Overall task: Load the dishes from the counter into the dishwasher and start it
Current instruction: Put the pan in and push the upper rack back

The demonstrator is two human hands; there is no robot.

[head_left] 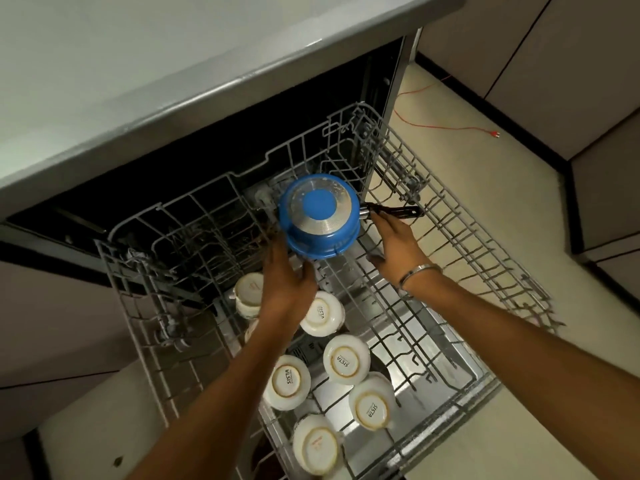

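Blue enamel catches the eye first: a small saucepan (320,216) sits upside down at the back of the pulled-out dishwasher rack (485,258), its black handle (398,211) pointing away to the right. The left hand (287,275) is at the saucepan's near rim with fingers loosely spread against it; whether it grips or only steadies I cannot tell. The right hand (391,244) lies flat and open just beside the saucepan, fingertips touching the base of the handle.

The likely trouble is the saucepan tipping: it looks tilted on the tines, and if both hands leave before it settles it could roll forward onto the cups. The long handle might also catch the rack wires when the rack slides in.

In front of the saucepan, the rack holds several white ceramic cups (346,358), all inverted, bases up. To the saucepan's right, the rack's rows of tines stand bare.
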